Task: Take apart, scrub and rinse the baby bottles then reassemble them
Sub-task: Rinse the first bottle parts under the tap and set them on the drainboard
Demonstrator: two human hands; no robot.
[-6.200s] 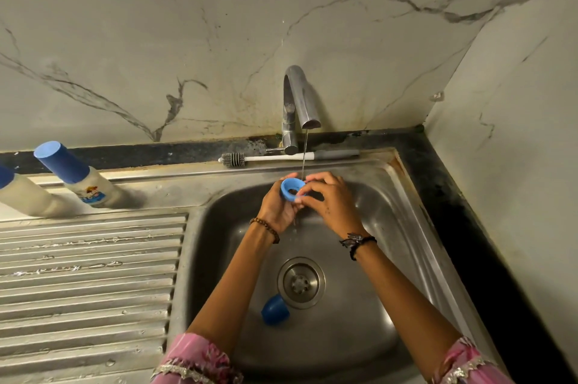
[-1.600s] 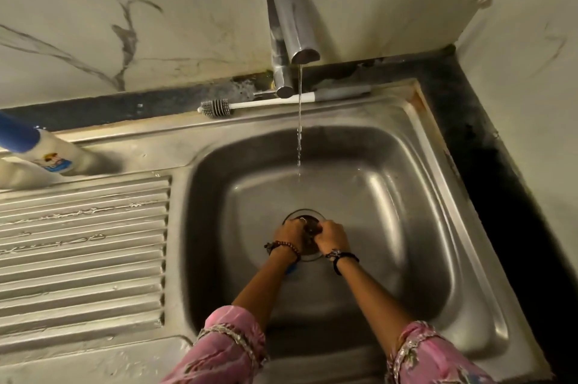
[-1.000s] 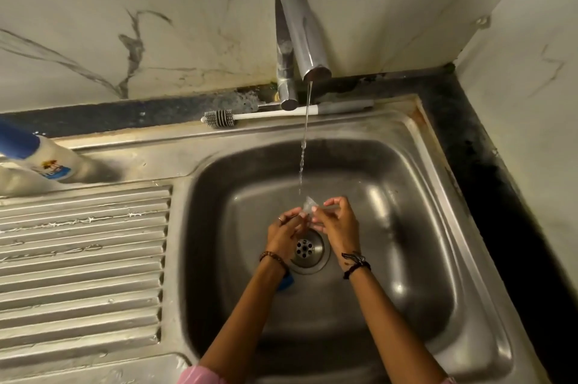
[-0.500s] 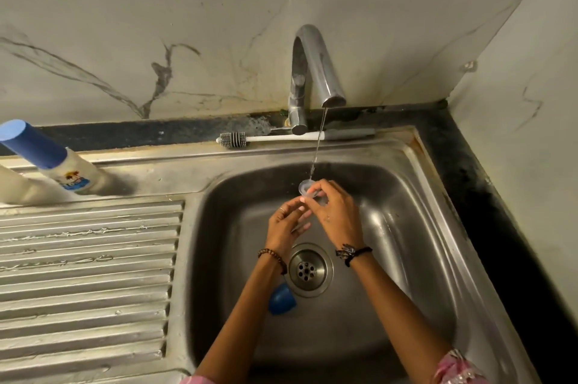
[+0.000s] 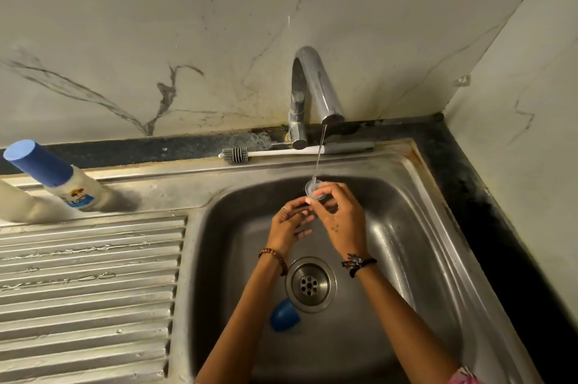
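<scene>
A clear silicone teat (image 5: pixel 313 188) sits under a thin stream of water from the tap (image 5: pixel 316 92). My right hand (image 5: pixel 341 216) pinches the teat by its rim. Just left of it, my left hand (image 5: pixel 289 224) is held with fingers relaxed and their tips close to the teat; whether they touch it I cannot tell. A blue bottle cap (image 5: pixel 283 319) lies on the sink floor by the drain (image 5: pixel 310 283). A white baby bottle with a blue cap (image 5: pixel 53 177) stands on the drainboard at the left, and part of a second one (image 5: pixel 15 205) shows beside it.
A bottle brush (image 5: pixel 281 152) lies along the sink's back rim behind the tap. The ribbed steel drainboard (image 5: pixel 87 290) fills the left side. A black counter strip (image 5: pixel 488 227) and marble walls close in the back and right.
My hands rose from the drain with the clear teat and brought it up under the running water. The blue cap stayed on the sink floor.
</scene>
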